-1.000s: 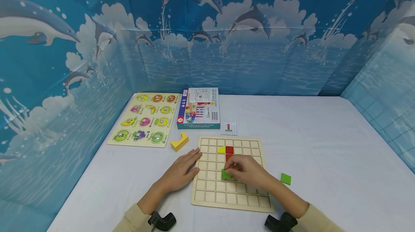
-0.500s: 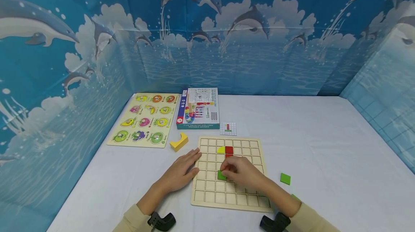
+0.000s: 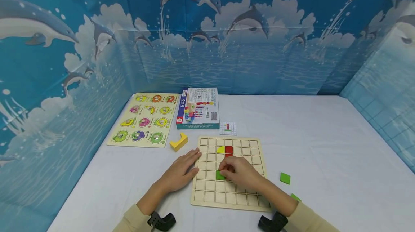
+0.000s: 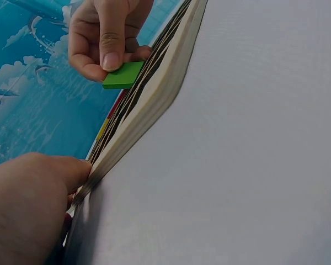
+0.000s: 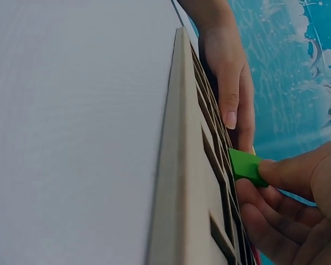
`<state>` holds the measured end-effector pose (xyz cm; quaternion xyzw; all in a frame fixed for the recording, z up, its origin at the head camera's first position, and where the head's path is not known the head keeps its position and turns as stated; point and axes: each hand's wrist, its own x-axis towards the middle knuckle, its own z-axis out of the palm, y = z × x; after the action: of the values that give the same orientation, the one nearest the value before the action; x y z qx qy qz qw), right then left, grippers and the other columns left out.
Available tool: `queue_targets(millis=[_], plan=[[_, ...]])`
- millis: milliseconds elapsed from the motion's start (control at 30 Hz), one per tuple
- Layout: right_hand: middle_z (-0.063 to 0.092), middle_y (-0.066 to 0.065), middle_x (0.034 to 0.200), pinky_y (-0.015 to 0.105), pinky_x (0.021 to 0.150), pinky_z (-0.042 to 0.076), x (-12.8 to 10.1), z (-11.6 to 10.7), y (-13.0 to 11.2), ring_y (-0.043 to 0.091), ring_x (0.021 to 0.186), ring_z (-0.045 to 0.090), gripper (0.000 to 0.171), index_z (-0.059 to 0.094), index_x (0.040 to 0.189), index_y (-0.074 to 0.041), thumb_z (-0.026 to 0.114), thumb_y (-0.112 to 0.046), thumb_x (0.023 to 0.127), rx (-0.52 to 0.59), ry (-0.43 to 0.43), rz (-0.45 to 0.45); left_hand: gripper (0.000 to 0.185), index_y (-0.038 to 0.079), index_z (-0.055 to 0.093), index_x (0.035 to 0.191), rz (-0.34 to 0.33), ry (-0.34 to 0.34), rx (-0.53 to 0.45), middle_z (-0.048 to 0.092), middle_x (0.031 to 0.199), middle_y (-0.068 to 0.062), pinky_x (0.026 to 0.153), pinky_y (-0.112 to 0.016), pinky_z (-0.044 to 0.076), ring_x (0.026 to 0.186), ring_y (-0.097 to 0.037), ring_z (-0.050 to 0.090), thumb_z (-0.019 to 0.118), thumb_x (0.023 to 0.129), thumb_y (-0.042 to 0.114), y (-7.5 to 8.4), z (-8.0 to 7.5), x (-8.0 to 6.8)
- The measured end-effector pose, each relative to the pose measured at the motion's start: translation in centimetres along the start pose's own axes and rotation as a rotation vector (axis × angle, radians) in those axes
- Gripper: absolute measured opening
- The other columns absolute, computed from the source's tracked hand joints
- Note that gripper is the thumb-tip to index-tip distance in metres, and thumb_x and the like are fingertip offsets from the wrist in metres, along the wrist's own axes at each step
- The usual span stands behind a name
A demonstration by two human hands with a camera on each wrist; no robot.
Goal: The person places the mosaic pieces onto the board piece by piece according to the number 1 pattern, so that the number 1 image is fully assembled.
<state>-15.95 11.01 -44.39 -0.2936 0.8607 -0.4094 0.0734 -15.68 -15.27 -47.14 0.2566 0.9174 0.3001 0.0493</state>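
Your white table carries the wooden grid board. Your left hand lies flat, fingers straight against its left edge. Your right hand pinches a green square tile over the board's middle cells.

The green square tile is flat, thin and bright green, pinched at one edge so it sits tilted over the wooden grid board, about mid-board and a bit toward the left edge. The board is a pale square tray of small square cells lying flat near the front edge of the table, slightly left of its middle.
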Motion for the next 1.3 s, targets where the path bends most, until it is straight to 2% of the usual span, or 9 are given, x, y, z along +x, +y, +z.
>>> queue_targets(millis=[467, 733, 867, 967, 1300], plan=[[0.058, -0.013, 0.075, 0.023, 0.059, 0.049, 0.03, 0.07, -0.04, 0.003, 0.067, 0.053, 0.009, 0.068, 0.085, -0.016, 0.070, -0.010, 0.090, -0.029, 0.013, -0.004, 0.054, 0.013, 0.035, 0.152, -0.002, 0.002, 0.003, 0.026, 0.160, -0.001, 0.117, -0.045, 0.021, 0.146, -0.017, 0.020, 0.046, 0.103, 0.033, 0.02, 0.03, 0.04], [0.055, -0.011, 0.078, 0.022, 0.060, 0.048, 0.00, 0.26, 0.07, 0.004, 0.069, 0.052, 0.008, 0.068, 0.086, -0.014, 0.071, -0.007, 0.089, -0.042, 0.023, -0.007, 0.055, 0.014, 0.035, 0.153, -0.007, -0.004, 0.006, 0.025, 0.160, 0.000, 0.117, -0.044, 0.020, 0.146, -0.017, 0.019, 0.046, 0.103, 0.034, 0.02, 0.03, 0.08], [0.054, -0.010, 0.079, 0.022, 0.061, 0.048, -0.05, 0.31, 0.12, 0.004, 0.070, 0.051, 0.004, 0.069, 0.087, -0.011, 0.070, -0.010, 0.090, -0.070, 0.025, -0.017, 0.054, 0.013, 0.035, 0.152, -0.001, -0.004, -0.004, 0.026, 0.160, 0.000, 0.117, -0.045, 0.020, 0.146, -0.017, 0.019, 0.046, 0.103, 0.032, 0.07, -0.04, 0.09], [0.054, -0.010, 0.079, 0.022, 0.061, 0.048, -0.06, 0.35, 0.15, 0.003, 0.071, 0.051, 0.006, 0.070, 0.087, -0.008, 0.069, -0.013, 0.091, -0.090, 0.024, -0.028, 0.054, 0.012, 0.035, 0.152, 0.002, -0.005, -0.012, 0.026, 0.160, -0.001, 0.117, -0.046, 0.021, 0.146, -0.018, 0.020, 0.046, 0.103, 0.032, 0.11, -0.08, 0.07], [0.054, -0.010, 0.080, 0.022, 0.061, 0.048, -0.11, 0.37, 0.19, 0.004, 0.071, 0.051, 0.004, 0.070, 0.088, -0.011, 0.071, -0.007, 0.089, -0.081, 0.024, -0.019, 0.054, 0.012, 0.035, 0.152, -0.005, -0.010, -0.013, 0.025, 0.160, 0.000, 0.117, -0.045, 0.020, 0.146, -0.017, 0.019, 0.046, 0.103, 0.032, 0.13, -0.08, 0.01]])
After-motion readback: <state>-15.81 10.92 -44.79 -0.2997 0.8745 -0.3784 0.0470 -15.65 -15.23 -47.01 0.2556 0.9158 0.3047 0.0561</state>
